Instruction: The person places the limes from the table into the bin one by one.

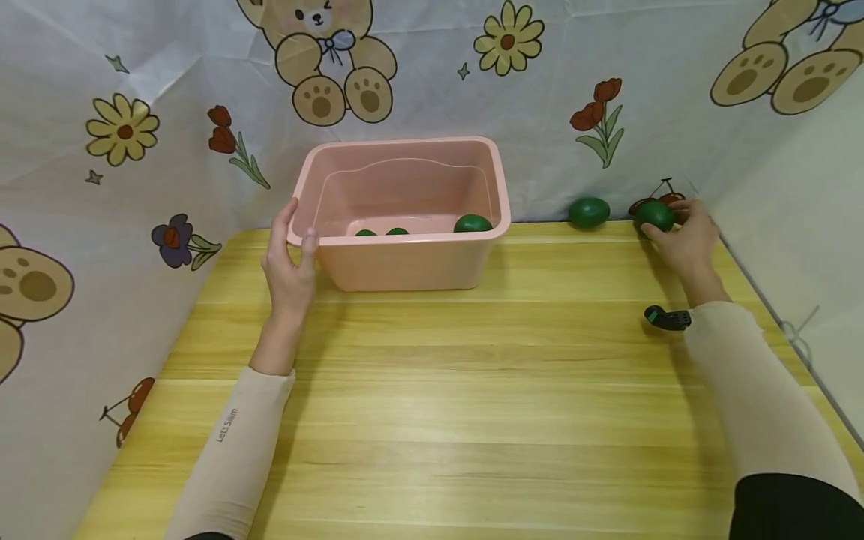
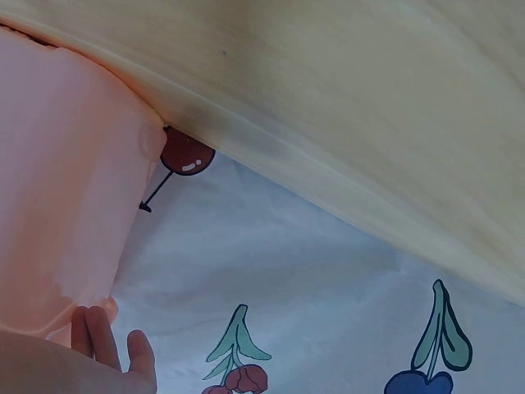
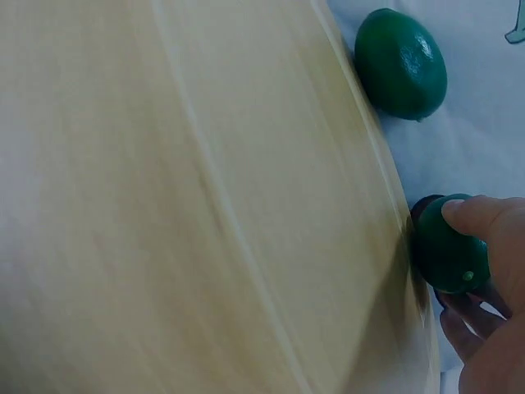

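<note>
My left hand [image 1: 289, 270] grips the left front corner of a pink plastic bin [image 1: 405, 264], its thumb at the front rim and its fingers along the left side. In the left wrist view the fingers [image 2: 100, 336] show at the bin's rim. Inside the bin lie several green limes, one lime [image 1: 472, 223] at the right and others mostly hidden by the front wall. At the table's far right, my right hand [image 1: 690, 238] holds a lime [image 3: 449, 246] between thumb and fingers. Another lime [image 3: 400, 66] rests beside it, to the left in the head view.
The wooden table [image 1: 513, 405] meets a white cloth backdrop [image 1: 432, 90] printed with bears and flowers at its far edge. A plain white surface [image 1: 796, 210] rises along the right edge. A small black device [image 1: 667, 319] sits at my right wrist.
</note>
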`<state>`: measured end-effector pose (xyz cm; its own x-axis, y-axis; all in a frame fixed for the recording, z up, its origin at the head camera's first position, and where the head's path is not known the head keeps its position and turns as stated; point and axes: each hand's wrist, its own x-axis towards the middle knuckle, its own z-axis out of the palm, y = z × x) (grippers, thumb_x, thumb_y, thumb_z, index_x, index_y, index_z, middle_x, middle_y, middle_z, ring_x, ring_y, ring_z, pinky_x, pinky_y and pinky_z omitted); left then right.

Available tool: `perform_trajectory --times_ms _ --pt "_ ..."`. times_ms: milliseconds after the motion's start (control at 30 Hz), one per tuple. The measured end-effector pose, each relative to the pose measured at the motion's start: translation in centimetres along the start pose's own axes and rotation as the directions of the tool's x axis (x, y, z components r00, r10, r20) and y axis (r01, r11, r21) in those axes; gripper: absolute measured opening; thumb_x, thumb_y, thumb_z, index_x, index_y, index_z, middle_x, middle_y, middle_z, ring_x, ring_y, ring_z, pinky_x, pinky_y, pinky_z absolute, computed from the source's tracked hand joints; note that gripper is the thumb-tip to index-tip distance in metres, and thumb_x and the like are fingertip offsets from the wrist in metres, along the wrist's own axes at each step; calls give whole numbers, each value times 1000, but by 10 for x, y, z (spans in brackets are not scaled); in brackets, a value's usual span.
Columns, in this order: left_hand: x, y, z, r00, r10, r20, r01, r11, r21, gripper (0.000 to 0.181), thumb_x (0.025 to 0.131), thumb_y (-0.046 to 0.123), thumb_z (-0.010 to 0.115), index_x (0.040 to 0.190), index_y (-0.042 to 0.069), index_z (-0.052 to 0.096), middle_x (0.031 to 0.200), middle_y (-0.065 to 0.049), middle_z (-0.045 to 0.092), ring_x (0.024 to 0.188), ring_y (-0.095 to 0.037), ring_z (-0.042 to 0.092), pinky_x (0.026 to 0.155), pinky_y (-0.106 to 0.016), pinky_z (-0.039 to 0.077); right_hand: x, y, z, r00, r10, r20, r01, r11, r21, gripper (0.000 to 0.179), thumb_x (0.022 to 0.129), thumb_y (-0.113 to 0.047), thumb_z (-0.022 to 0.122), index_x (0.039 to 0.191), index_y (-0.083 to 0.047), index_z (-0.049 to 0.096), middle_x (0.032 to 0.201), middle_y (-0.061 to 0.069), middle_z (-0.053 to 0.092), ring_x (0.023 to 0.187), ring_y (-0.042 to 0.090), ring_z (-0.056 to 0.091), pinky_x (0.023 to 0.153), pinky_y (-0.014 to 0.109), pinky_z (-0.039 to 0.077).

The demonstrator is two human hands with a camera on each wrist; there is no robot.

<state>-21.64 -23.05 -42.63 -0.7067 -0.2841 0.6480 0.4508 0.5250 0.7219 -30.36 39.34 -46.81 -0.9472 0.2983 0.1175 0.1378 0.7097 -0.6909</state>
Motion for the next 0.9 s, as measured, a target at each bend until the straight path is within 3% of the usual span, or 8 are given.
perform_trajectory --times_ms 100,267,500,633,733,800,900 --pt "-1 0 -1 1000 0 9 -1 1000 6 61 98 37 59 152 10 55 153 -5 60 140 -21 57 119 -38 44 -3 -3 2 1000 -6 1 6 1000 14 78 101 -39 64 159 1 30 160 33 37 142 52 40 118 64 34" --pt "-2 0 -2 1000 -1 12 1 1000 0 62 97 45 60 151 16 57 153 1 60 139 -16 57 118 -36 44 -9 -12 5 1000 -25 0 25 999 34 75 100 -37 66 157 0 33 159 30 40 138 49 44 115 60 39" --pt "-2 1 -1 1000 7 11 -7 1000 -9 61 97 40 61 152 15 57 152 0 61 138 -21 59 117 -43 46 -27 -46 1 987 -145 -69 150 987 62 67 99 -33 68 153 -1 43 149 28 53 128 46 55 107 54 46" --pt "-2 1 -2 1000 0 6 0 1000 4 61 97 42 61 152 16 57 152 1 61 137 -19 60 117 -40 46 -41 -73 -1 977 -198 -84 203 978 58 66 98 -34 70 151 -3 47 142 27 60 122 41 59 100 37 49" --pt "-2 1 -2 1000 4 10 -4 1000 10 62 97 43 59 153 15 56 153 0 61 138 -19 59 117 -40 45 -51 -91 -2 969 -235 -79 240 969 55 65 97 -35 71 149 -4 49 140 25 63 119 38 61 94 25 46" --pt "-1 1 -1 1000 2 9 -2 1000 6 62 97 42 60 152 14 56 153 0 60 139 -19 58 118 -39 45 -59 -102 -3 959 -271 -81 276 959 59 63 97 -34 72 148 -4 51 138 24 65 118 37 62 95 27 47" --pt "-2 3 -1 1000 0 1 0 1000 -11 61 96 39 61 151 13 57 152 -3 61 139 -21 57 118 -39 44 -70 -120 -4 944 -323 -68 328 941 79 62 96 -33 74 147 -5 52 138 22 66 121 37 65 106 38 52"
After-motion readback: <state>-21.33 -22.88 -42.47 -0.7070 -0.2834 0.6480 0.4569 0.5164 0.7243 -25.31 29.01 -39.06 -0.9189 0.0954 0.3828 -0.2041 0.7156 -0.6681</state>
